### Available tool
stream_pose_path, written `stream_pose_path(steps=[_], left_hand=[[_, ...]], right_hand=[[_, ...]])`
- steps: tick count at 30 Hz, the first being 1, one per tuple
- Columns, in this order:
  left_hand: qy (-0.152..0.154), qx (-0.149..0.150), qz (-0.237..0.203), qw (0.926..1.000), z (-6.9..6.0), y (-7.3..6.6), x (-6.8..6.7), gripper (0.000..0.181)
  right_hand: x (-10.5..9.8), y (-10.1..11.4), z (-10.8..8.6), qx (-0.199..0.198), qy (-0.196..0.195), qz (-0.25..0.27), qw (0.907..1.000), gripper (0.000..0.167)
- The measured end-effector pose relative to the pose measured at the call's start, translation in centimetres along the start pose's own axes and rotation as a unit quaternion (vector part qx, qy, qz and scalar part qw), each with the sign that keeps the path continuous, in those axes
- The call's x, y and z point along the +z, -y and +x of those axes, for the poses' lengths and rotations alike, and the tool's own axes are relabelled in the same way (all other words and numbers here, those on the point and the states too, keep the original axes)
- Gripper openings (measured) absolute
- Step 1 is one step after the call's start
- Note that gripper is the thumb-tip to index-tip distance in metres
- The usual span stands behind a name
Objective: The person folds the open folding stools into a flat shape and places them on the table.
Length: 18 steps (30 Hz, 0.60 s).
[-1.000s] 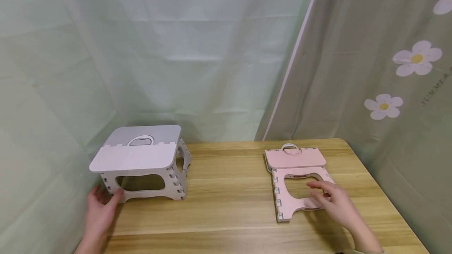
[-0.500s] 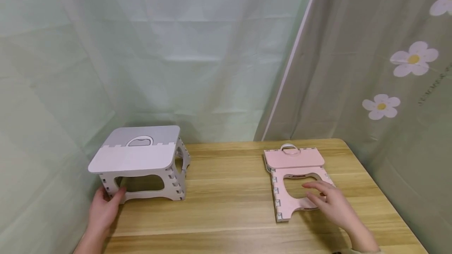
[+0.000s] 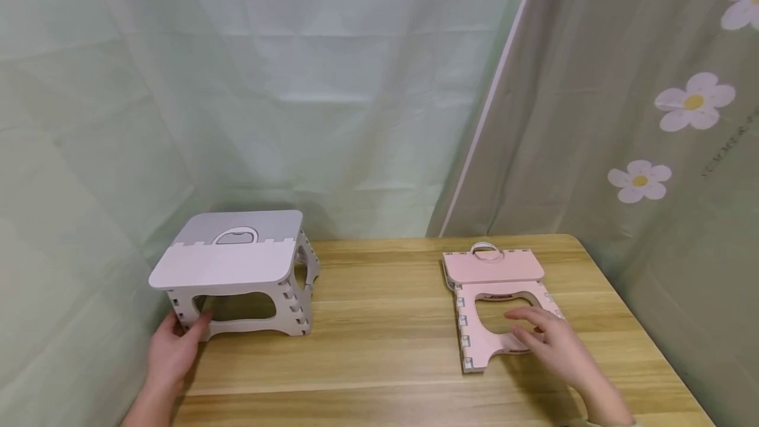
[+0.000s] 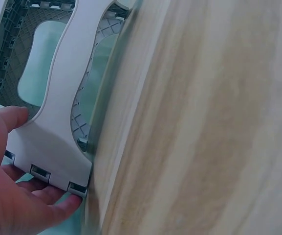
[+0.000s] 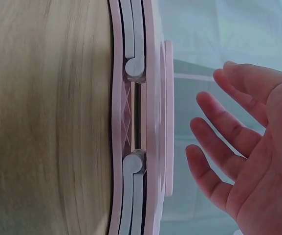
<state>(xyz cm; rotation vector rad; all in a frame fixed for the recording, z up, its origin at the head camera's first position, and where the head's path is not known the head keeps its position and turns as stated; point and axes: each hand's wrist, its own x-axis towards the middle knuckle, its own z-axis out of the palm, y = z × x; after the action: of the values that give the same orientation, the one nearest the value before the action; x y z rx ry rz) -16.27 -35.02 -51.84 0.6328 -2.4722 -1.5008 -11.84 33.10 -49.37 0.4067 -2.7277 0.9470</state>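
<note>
A grey and white folding stool stands unfolded at the back left of the table. My left hand grips its front left leg. In the left wrist view, the thumb lies at the edge of the leg's cutout, and the fingers curl behind the hinged side. Over on the right, a pink folding stool lies folded flat. Above its near right part hovers my right hand, fingers loosely bent. The right wrist view shows that hand apart from the pink stool, holding nothing.
Both stools are on a wood-grain table, with bare surface between them. A pale green curtain hangs close behind and to the left. A grey curtain with flowers borders the right side.
The left hand has moved slightly forward and right and closed its grip around the white stool's leg. The right hand has shifted a little to the left; both stools stay in place.
</note>
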Motion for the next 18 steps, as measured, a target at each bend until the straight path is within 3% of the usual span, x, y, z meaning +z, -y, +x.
stream_pose_path(steps=[4,9,14,18], left_hand=[[-0.009,-0.004,0.009,0.9999,-0.31,-0.27,0.03,0.078],[0.0,0.009,0.022,0.9997,-0.41,-0.49,0.07,0.079],[0.014,0.018,0.008,0.9997,-0.33,-0.21,0.06,0.084],[0.007,0.017,0.008,0.9998,-0.36,0.04,-0.13,0.08]], right_hand=[[0.1,0.19,-0.09,0.001,0.003,0.009,1.0,0.024],[0.25,0.32,-0.13,-0.008,-0.006,0.005,0.9999,0.024],[0.27,0.35,-0.06,-0.012,-0.006,0.009,0.9999,0.026],[0.38,0.44,0.1,-0.012,0.0,0.016,0.9998,0.026]])
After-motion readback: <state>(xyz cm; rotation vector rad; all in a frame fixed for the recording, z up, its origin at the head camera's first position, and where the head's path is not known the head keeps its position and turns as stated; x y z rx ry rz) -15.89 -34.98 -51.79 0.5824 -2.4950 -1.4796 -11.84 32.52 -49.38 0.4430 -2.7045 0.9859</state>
